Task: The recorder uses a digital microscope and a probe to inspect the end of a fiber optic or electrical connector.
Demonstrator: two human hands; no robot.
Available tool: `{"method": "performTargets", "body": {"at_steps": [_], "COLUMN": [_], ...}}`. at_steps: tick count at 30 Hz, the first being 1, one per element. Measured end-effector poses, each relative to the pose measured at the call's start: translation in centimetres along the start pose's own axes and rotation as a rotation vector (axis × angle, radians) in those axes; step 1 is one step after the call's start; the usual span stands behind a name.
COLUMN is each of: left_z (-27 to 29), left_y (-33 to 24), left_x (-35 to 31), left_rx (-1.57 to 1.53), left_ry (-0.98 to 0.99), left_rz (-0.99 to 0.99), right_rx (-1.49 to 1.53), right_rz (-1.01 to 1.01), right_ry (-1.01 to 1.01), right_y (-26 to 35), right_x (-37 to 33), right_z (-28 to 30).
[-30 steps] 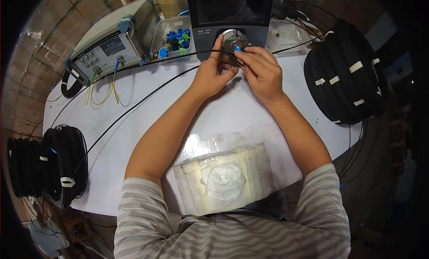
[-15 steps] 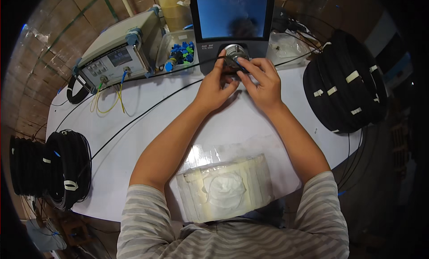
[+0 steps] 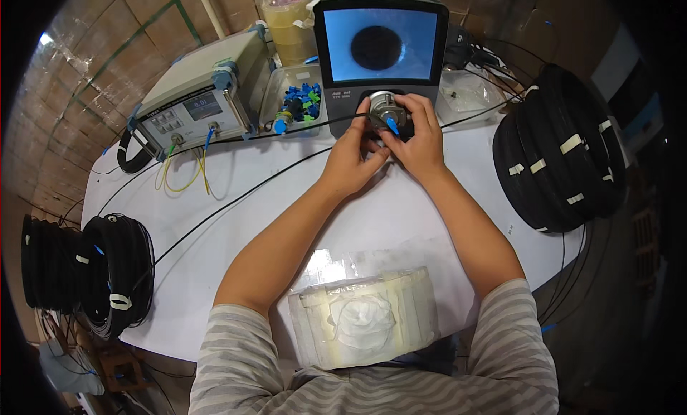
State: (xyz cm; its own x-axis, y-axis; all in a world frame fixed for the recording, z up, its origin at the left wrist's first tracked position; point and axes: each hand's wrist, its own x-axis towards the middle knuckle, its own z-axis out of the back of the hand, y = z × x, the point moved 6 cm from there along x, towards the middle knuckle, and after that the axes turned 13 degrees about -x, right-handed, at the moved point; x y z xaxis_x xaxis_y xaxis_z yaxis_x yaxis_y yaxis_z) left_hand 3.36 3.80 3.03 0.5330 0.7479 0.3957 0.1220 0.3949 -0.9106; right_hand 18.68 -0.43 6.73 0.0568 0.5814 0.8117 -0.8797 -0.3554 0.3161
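Table (image 3: 286,200) amid brick-tiled floor (image 3: 79,78)

Two hands: left hand (image 3: 352,156) and right hand (image 3: 417,139). One monitor (image 3: 381,50). One grey meter (image 3: 204,100). Three black cable coils: one at right (image 3: 562,157), two at left (image 3: 114,272) (image 3: 44,261). One tray of blue connectors (image 3: 299,103). One taped white box (image 3: 363,322).

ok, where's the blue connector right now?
Head view, top centre: the blue connector is at the round metal port under the screen, pinched by the right hand.
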Motion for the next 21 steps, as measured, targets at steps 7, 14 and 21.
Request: {"method": "performTargets", "body": {"at_steps": [7,14,21], "left_z": [-0.11,0.0,-0.03], "left_y": [-0.23,-0.24,-0.39], "left_x": [0.15,-0.09,-0.15], "left_rx": [-0.007,-0.006,-0.021], "left_ry": [0.011,-0.001,0.019], "left_rz": [-0.002,-0.029,0.001], "right_rx": [0.015,-0.008,0.014], "right_rz": [-0.019,-0.078,-0.112], "right_ry": [-0.023,-0.018,0.005], "right_y": [-0.33,-0.09,-0.2], "right_x": [-0.16,-0.32,-0.3], "right_z": [-0.32,-0.6,-0.55]}}
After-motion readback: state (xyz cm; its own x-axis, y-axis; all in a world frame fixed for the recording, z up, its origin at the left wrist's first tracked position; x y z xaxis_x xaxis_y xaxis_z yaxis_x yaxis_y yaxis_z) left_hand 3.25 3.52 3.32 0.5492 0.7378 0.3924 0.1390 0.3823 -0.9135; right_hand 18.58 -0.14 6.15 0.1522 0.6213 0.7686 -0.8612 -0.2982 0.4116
